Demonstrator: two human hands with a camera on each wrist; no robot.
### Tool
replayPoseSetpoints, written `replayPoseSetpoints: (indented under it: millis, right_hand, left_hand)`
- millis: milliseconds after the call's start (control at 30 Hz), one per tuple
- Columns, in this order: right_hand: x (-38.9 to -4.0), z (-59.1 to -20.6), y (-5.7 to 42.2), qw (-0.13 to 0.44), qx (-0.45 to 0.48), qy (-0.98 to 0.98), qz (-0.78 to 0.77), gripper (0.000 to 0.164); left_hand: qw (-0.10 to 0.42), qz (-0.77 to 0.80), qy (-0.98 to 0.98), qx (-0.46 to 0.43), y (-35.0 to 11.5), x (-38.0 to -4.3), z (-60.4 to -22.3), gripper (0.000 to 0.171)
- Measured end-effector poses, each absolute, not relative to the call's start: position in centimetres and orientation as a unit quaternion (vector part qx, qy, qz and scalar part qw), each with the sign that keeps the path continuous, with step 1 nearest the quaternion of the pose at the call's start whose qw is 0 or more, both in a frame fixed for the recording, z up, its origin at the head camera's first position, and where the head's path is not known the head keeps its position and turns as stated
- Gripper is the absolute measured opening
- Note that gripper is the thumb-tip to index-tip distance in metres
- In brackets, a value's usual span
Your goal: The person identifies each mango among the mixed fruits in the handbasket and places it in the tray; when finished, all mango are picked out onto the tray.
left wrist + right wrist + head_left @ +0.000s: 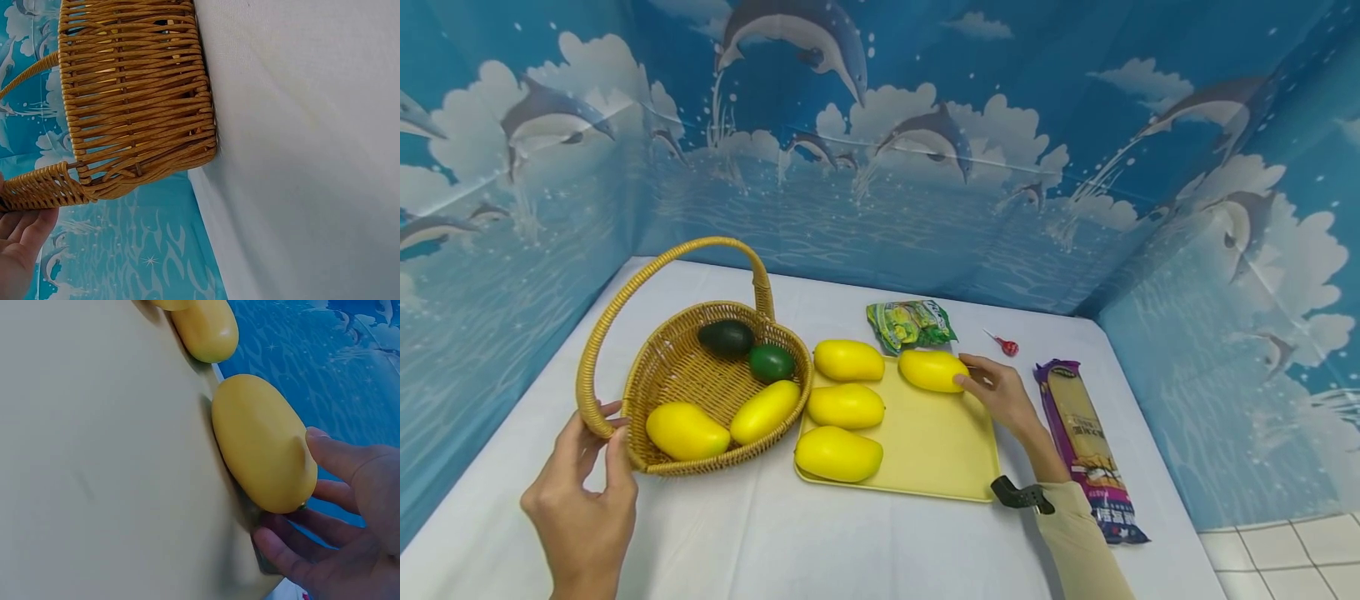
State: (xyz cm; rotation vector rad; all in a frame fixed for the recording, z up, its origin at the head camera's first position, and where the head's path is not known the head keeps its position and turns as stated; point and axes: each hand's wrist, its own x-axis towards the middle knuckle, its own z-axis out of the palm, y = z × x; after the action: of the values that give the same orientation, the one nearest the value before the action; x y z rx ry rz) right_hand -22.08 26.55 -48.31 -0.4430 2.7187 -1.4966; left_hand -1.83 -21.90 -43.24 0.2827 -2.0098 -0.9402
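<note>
My left hand (pixel 586 500) grips the handle (pixel 597 367) of a woven basket (pixel 718 467) low on its left side. In the left wrist view, fingertips (pixel 39 228) lie against the handle's wrapped base. Two yellow mangoes (pixel 688 432) and two dark green avocados (pixel 727 337) lie inside the basket. With thumb and fingers, my right hand (pixel 1003 396) holds the right end of a mango (pixel 925 370) at the back of a pale yellow tray (pixel 936 450). That mango sits low over the tray in the right wrist view. Three other mangoes (pixel 846 407) line the tray's left side.
Behind the tray lies a green snack bag (pixel 910 325). A red lollipop (pixel 1009 347) and a long purple pasta pack (pixel 1086 446) lie to the right. Dolphin-print curtains (pixel 865 192) enclose the white-covered table (pixel 752 542) at the back and sides.
</note>
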Motion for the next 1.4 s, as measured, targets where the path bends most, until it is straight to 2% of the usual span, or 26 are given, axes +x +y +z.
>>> replayPoseSetpoints:
  millis: [300,467,633,733,1067,1267,1400]
  right_hand:
    - [-22.0,-47.6,27.2,-0.012,-0.135,0.873,-0.469,0.043]
    - [-22.0,-46.4,27.3,-0.059,-0.154,0.873,-0.460,0.039]
    - [-21.1,-42.9,26.5,-0.127,-0.212,0.865,-0.437,0.045]
    - [-20.3,-40.0,25.2,-0.143,-0.260,0.850,-0.436,0.053]
    - [-16.9,-30.1,16.9,-0.064,-0.444,0.779,-0.439,0.059]
    - [-16.9,-27.9,10.4,-0.039,-0.538,0.738,-0.405,0.056]
    - [-17.9,-27.6,6.6,0.013,-0.569,0.724,-0.389,0.052]
  left_hand:
    - [0.439,-0.374,-0.809,0.116,-21.8,-1.7,-43.3,0.045]
    - [0.438,-0.375,-0.809,0.117,-21.7,-1.6,-43.3,0.045]
    - [0.441,-0.378,-0.805,0.120,-21.7,-1.6,-43.3,0.044]
    - [0.442,-0.378,-0.804,0.122,-21.7,-1.5,-43.3,0.044]
    - [0.425,-0.381,-0.815,0.100,-22.1,-1.4,-43.0,0.042]
    - [0.428,-0.376,-0.816,0.102,-22.1,-1.4,-42.9,0.040]
    - [0.432,-0.378,-0.813,0.096,-22.0,-1.6,-43.0,0.040]
